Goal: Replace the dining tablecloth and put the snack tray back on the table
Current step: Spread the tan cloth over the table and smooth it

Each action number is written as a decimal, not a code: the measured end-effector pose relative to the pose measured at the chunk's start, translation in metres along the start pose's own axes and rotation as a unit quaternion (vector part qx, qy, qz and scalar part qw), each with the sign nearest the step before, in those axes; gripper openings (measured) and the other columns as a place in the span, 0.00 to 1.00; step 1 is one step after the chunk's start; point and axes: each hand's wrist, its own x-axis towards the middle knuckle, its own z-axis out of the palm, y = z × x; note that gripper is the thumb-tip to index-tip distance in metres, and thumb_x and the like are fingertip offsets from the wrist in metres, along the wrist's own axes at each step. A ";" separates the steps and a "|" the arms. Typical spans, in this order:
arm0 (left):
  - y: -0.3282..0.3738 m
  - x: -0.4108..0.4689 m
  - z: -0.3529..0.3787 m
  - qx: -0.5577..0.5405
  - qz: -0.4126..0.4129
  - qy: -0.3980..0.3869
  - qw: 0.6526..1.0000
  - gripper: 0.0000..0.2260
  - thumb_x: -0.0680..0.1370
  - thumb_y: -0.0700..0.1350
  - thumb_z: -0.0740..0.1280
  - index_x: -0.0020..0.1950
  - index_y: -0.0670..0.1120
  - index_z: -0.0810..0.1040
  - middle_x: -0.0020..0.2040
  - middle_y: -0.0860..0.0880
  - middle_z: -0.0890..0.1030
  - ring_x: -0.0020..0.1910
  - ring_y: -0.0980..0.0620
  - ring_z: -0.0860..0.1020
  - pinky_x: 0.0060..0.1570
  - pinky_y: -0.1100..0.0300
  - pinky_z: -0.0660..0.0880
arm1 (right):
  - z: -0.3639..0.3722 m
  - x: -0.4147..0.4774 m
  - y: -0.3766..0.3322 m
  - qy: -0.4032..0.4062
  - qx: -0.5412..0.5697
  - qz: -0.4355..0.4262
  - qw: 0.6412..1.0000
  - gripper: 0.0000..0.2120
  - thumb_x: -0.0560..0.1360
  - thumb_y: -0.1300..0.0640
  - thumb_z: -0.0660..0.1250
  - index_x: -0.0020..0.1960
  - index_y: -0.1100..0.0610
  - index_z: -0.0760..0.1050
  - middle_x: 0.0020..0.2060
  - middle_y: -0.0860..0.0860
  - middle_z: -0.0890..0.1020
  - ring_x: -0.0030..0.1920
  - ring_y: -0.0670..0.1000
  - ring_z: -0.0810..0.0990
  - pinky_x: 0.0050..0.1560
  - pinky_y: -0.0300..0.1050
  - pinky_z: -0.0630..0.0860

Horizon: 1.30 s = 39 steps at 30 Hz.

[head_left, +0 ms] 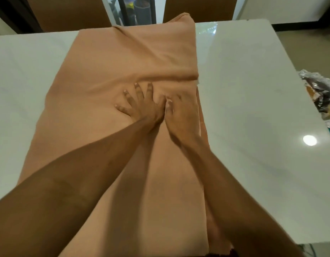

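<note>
The soft peach-tan folded tablecloth (pixel 123 58) is lying down the middle of the glossy white bench (pixel 244 80), its long axis running straight away from the person, with a raised fold crossing just beyond the fingertips. The left hand (pixel 141 106) and right hand (pixel 182 112) are pressing on it side by side, each grip flat and apart, clamping nothing. The right hand is lying nearer the cloth's right edge, so it is probably leading the next unfolding.

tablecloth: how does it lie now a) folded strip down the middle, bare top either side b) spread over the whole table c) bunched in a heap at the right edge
a: the tablecloth lies as a folded strip, with the white table bare on both sides.
</note>
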 end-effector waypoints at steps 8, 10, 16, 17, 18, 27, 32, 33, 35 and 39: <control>-0.009 -0.014 -0.010 -0.209 0.023 0.088 0.974 0.27 0.76 0.64 0.57 0.72 0.57 0.70 0.72 0.54 0.72 0.76 0.47 0.62 0.72 0.38 0.37 | 0.010 -0.003 0.024 -0.096 -0.056 -0.019 0.994 0.20 0.85 0.52 0.53 0.75 0.53 0.69 0.78 0.55 0.65 0.79 0.55 0.59 0.79 0.53 0.49; -0.019 -0.043 -0.019 -0.298 0.058 0.114 0.946 0.20 0.76 0.55 0.62 0.65 0.49 0.77 0.60 0.50 0.81 0.64 0.46 0.76 0.74 0.41 0.57 | 0.004 0.007 0.027 -0.107 0.032 -0.006 0.994 0.19 0.85 0.56 0.55 0.74 0.55 0.71 0.76 0.55 0.69 0.77 0.55 0.64 0.79 0.51 0.55; -0.031 -0.176 0.002 -0.203 0.153 0.102 0.962 0.10 0.76 0.56 0.65 0.53 0.55 0.78 0.53 0.55 0.76 0.54 0.50 0.71 0.52 0.52 0.65 | -0.053 0.007 0.013 -0.110 0.325 0.175 0.923 0.12 0.83 0.55 0.61 0.62 0.49 0.80 0.67 0.49 0.77 0.66 0.48 0.76 0.70 0.48 0.72; -0.030 -0.198 0.006 -0.204 0.152 0.087 0.963 0.09 0.76 0.58 0.64 0.51 0.56 0.77 0.50 0.56 0.74 0.52 0.52 0.70 0.50 0.53 0.63 | -0.066 -0.012 0.013 -0.102 0.314 0.174 0.928 0.12 0.83 0.53 0.61 0.61 0.45 0.80 0.64 0.44 0.79 0.63 0.45 0.77 0.67 0.45 0.74; -0.028 -0.215 0.009 -0.202 0.152 0.078 0.964 0.09 0.76 0.60 0.64 0.50 0.57 0.75 0.47 0.58 0.72 0.50 0.54 0.69 0.49 0.54 0.62 | -0.075 -0.035 0.014 -0.087 0.294 0.172 0.936 0.11 0.82 0.52 0.61 0.60 0.42 0.80 0.59 0.38 0.80 0.60 0.40 0.78 0.62 0.40 0.75; 0.011 -0.281 -0.003 -0.023 0.125 -0.122 0.984 0.21 0.71 0.65 0.61 0.54 0.53 0.63 0.51 0.50 0.64 0.48 0.48 0.67 0.43 0.52 0.69 | -0.107 -0.205 0.046 0.026 0.192 0.228 0.954 0.10 0.84 0.57 0.58 0.53 0.49 0.79 0.49 0.43 0.81 0.49 0.42 0.80 0.55 0.40 0.79; 0.004 -0.260 -0.030 -0.135 0.081 -0.219 0.963 0.10 0.73 0.45 0.68 0.51 0.43 0.75 0.49 0.44 0.77 0.45 0.43 0.77 0.42 0.52 0.76 | -0.107 -0.207 0.040 0.015 0.123 0.198 0.972 0.08 0.84 0.51 0.58 0.54 0.49 0.76 0.46 0.43 0.78 0.44 0.39 0.77 0.54 0.46 0.81; -0.004 -0.257 -0.035 -0.202 0.034 -0.222 0.953 0.08 0.73 0.42 0.66 0.51 0.41 0.77 0.48 0.43 0.78 0.44 0.42 0.78 0.41 0.53 0.75 | -0.105 -0.210 0.038 0.010 0.117 0.188 0.975 0.08 0.84 0.49 0.58 0.54 0.48 0.75 0.47 0.43 0.78 0.44 0.40 0.77 0.54 0.47 0.81; -0.023 -0.256 -0.043 -0.371 -0.109 -0.235 0.892 0.07 0.73 0.34 0.60 0.45 0.38 0.77 0.43 0.41 0.77 0.38 0.43 0.76 0.36 0.55 0.71 | -0.100 -0.224 0.038 0.000 0.078 0.128 0.989 0.10 0.84 0.47 0.58 0.60 0.47 0.74 0.53 0.45 0.79 0.50 0.43 0.77 0.56 0.49 0.80; -0.074 -0.247 -0.062 -0.569 -0.277 -0.204 0.747 0.10 0.74 0.39 0.58 0.45 0.40 0.79 0.39 0.41 0.79 0.39 0.42 0.77 0.42 0.53 0.75 | -0.091 -0.242 0.047 -0.096 -0.018 0.046 0.994 0.26 0.84 0.41 0.54 0.79 0.46 0.54 0.78 0.51 0.62 0.72 0.52 0.66 0.71 0.51 0.69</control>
